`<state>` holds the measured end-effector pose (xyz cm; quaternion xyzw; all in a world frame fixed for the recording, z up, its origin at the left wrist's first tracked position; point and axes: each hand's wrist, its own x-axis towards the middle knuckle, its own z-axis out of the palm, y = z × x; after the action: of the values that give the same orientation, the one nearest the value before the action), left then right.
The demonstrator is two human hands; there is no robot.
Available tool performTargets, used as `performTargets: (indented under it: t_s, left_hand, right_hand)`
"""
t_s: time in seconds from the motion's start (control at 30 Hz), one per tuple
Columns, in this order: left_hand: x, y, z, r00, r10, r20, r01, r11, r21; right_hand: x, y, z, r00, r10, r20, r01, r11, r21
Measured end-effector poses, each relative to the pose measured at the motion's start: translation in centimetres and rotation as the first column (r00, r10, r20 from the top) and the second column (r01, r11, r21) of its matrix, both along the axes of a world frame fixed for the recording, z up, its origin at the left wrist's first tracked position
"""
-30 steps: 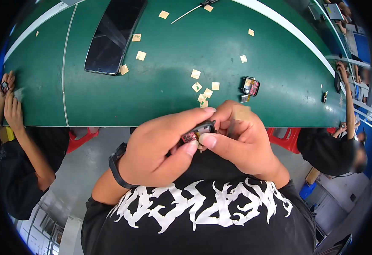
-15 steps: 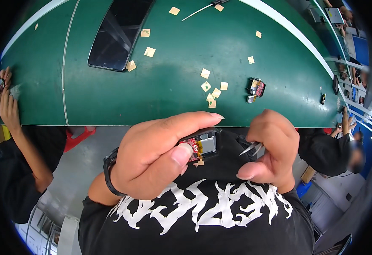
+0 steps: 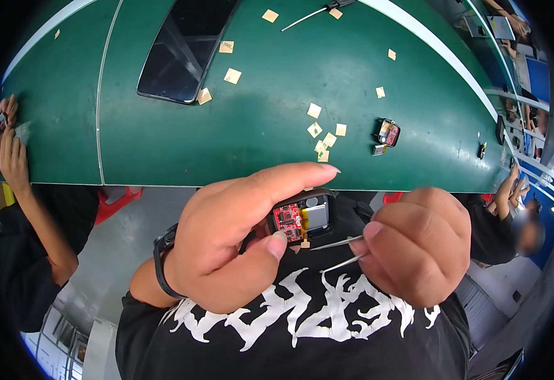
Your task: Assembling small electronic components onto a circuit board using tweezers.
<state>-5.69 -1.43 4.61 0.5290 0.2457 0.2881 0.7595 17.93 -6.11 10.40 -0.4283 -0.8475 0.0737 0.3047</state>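
Left hand (image 3: 239,237) raised before the chest, thumb and forefinger pinched together, a band worn at the wrist. Right hand (image 3: 416,250) curled into a loose fist, fingers closed.

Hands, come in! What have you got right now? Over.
Left hand grips small opened device, red circuit board showing. Right hand pinches tweezers, tips near board. Nothing between.

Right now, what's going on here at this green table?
A person holds a small opened device, its red circuit board showing, between the left hand's thumb and fingers. The right hand grips metal tweezers, tips pointed at the device's lower edge. On the green table lie small tan squares, a dark phone and another small opened device. Other people's hands work at the edges.
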Motion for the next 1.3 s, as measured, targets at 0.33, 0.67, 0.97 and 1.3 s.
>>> performTargets:
  t_s: [0.33, 0.67, 0.97, 1.3]
  left_hand:
    - [-0.4, 0.3, -0.2, 0.998, -0.054, -0.036, 0.057, 0.996, 0.07]
    - [0.3, 0.1, 0.0, 0.997, -0.076, 0.005, 0.075, 0.994, 0.083]
    - [0.6, -0.5, 0.8, 1.0, -0.021, 0.019, 0.023, 0.993, -0.117]
    - [0.3, -0.1, 1.0, 0.995, -0.092, 0.03, 0.096, 0.982, -0.162]
  right_hand:
    - [-0.3, -0.1, 1.5, 0.971, 0.005, 0.24, -0.024, 0.997, 0.076]
    - [-0.4, -0.6, 0.9, 0.963, 0.054, 0.262, -0.094, 0.986, 0.139]
    - [-0.5, -1.0, 0.0, 0.984, 0.047, 0.171, -0.075, 0.984, 0.161]
    - [0.2, -0.9, -0.3, 0.984, 0.13, 0.121, -0.147, 0.978, 0.148]
